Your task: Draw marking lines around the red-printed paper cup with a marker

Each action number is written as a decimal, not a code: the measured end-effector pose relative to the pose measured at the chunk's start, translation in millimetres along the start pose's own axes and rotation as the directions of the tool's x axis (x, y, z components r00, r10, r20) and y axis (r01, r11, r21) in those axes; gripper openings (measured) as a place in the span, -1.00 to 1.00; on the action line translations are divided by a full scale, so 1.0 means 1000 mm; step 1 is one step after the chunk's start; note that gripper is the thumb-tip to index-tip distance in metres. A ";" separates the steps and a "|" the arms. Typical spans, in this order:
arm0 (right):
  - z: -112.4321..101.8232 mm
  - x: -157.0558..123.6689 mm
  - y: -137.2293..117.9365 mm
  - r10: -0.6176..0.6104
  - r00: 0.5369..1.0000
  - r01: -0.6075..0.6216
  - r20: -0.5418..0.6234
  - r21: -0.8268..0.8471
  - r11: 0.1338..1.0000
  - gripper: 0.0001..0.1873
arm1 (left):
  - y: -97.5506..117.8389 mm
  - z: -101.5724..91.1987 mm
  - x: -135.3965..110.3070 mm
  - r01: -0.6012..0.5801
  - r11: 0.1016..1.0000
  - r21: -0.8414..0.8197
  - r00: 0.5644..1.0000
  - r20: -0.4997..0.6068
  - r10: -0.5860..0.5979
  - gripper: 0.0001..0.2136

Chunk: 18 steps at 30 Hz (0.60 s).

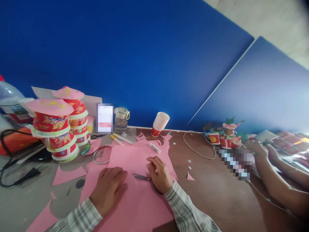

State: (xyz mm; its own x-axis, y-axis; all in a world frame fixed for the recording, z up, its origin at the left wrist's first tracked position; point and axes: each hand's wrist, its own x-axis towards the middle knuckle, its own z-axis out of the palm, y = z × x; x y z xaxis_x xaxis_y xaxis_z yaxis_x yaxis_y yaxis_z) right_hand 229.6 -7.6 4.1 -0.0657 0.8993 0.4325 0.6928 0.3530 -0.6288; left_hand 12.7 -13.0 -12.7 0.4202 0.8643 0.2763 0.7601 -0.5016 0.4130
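- Pink sheet point(135, 206) lies on the counter point(205, 193), directly under both hands; its longer direction appears to go away from the person. It is thin, matt and smooth.
- Left hand point(109, 187) rests on the left part of this sheet, palm down, with the fingers loosely spread and nothing visible inside.
- Right hand point(160, 174) is at the other side of the sheet, with half-curled fingers over the scissors' handle. I cannot tell if they grip it or only rest there.
- Scissors point(142, 177) have their long axis mostly across the sheet: slim metal blades point to the left hand, dark handle lies by the right hand, which is clearly the nearer one.
- Pink scraps point(69, 175), with curved cut edges, lie to the left of the sheet.
- Clear tape roll point(96, 158), a glossy ring, is beyond the left hand; the glue stick point(154, 148), a white cylinder, is beyond the right one.
- Farther come slim plastic markers point(123, 139), then a tilted paper cup point(160, 124), white with red.
- At far left stand red patterned bowl towers point(56, 122) with pink conical roofs.
- Behind everything is a smooth blue panel point(145, 64).
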 end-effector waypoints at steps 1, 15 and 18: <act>0.000 -0.003 -0.007 -0.014 0.999 0.013 0.038 0.021 1.000 -0.85 | -0.002 -0.001 0.000 0.001 1.000 -0.007 1.000 0.025 -0.001 -0.72; 0.003 -0.014 -0.027 -0.080 0.986 0.065 0.144 0.111 0.992 -0.83 | 0.000 -0.004 0.003 0.078 0.980 -0.183 0.991 0.125 -0.055 -0.78; 0.000 -0.013 -0.030 -0.002 0.980 -0.039 0.199 0.205 0.978 -0.84 | 0.002 -0.005 0.005 0.093 0.963 -0.252 0.991 0.113 -0.066 -0.82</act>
State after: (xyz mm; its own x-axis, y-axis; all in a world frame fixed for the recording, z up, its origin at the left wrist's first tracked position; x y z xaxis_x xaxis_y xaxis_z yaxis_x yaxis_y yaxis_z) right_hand 209.7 -30.4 17.7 -0.2087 0.9318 0.2970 0.5332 0.3630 -0.7641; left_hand 13.6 -10.2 -6.1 0.4224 0.8942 0.1485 0.6464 -0.4120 0.6422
